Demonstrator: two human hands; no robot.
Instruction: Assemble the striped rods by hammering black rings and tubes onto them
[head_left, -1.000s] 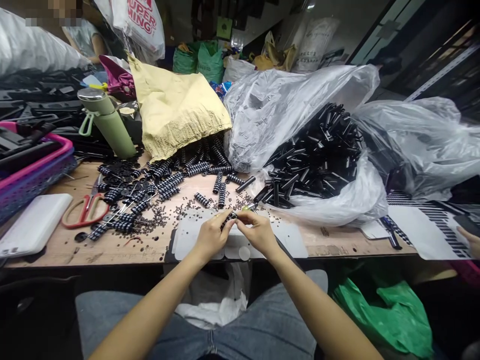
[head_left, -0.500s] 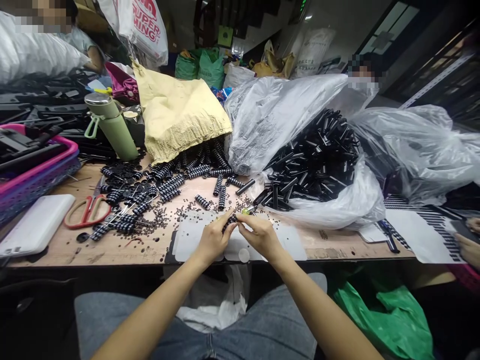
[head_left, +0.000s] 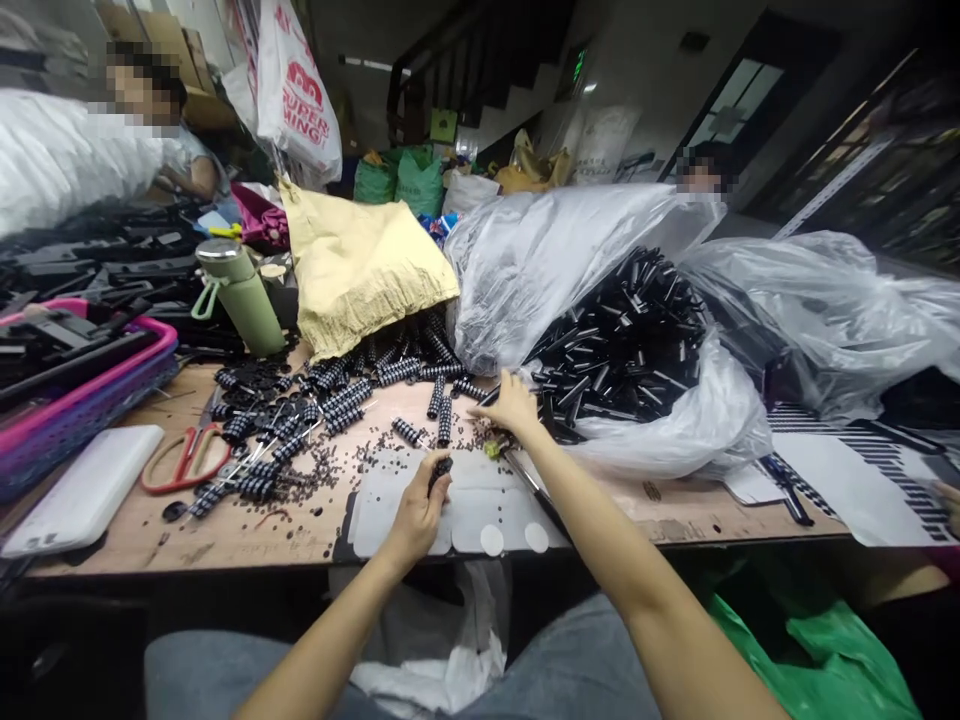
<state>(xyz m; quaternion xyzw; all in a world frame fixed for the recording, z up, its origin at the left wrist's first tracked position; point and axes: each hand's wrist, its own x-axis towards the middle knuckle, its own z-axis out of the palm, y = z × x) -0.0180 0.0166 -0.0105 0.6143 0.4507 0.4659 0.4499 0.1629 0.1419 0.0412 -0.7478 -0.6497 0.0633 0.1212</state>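
Note:
My left hand (head_left: pixel 418 508) is closed round a short black ribbed roller (head_left: pixel 441 468), mostly hidden by the fingers, over the pale mat (head_left: pixel 472 500). My right hand (head_left: pixel 516 405) is stretched forward, with thumb and fingers closed about a short black tube (head_left: pixel 490 396) lying in front of the clear plastic bag (head_left: pixel 517 270). Black tubes (head_left: pixel 630 340) spill from that bag. Under my right wrist rests a thin metal tool (head_left: pixel 529 478) with a yellow-green piece (head_left: pixel 492 450) at its far end. Several black-and-white ribbed rollers (head_left: pixel 345 405) lie beyond my left hand.
Tiny dark rings (head_left: pixel 315 470) are scattered over the wooden table (head_left: pixel 225 535). Red-handled scissors (head_left: pixel 186 460), a white phone-like slab (head_left: pixel 82 490), a green flask (head_left: pixel 244 300) and a pink-rimmed basket (head_left: pixel 120 370) stand left. A yellow sack (head_left: pixel 367 265) sits behind. Other people are across the table.
My hands have parted: the right has left the roller and reached forward to the black tube. My left keeps the roller, a little lower. The view has tilted up slightly.

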